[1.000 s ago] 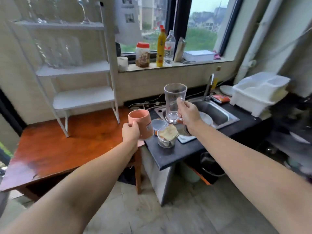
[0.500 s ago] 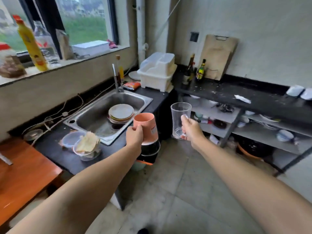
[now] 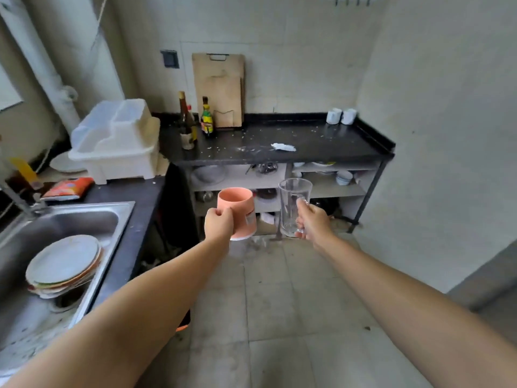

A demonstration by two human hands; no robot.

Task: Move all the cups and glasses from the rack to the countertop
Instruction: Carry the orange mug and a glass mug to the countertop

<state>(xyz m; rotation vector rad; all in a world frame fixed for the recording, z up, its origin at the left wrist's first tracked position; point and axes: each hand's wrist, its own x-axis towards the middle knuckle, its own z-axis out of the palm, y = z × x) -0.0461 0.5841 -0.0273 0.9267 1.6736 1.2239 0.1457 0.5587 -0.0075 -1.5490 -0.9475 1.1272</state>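
My left hand (image 3: pixel 218 224) grips an upright pink cup (image 3: pixel 238 210) from its left side. My right hand (image 3: pixel 314 223) holds a clear glass mug (image 3: pixel 293 204) by its handle, also upright. Both are held out in front of me above the tiled floor, side by side and a little apart. Beyond them stands the black countertop (image 3: pixel 321 145) along the far wall. Two white cups (image 3: pixel 340 116) sit at its back right corner. The rack is out of view.
Bottles (image 3: pixel 193 119) and a wooden cutting board (image 3: pixel 218 88) stand at the counter's back left. A white dish drainer (image 3: pixel 117 141) sits on the left counter, beside a steel sink (image 3: pixel 112 219) holding stacked plates (image 3: pixel 64 263). Shelves with dishes lie under the counter.
The view has swung right, away from the rack and window, to face the black countertop. Both hands still carry the cup and the glass, now nearer that counter.
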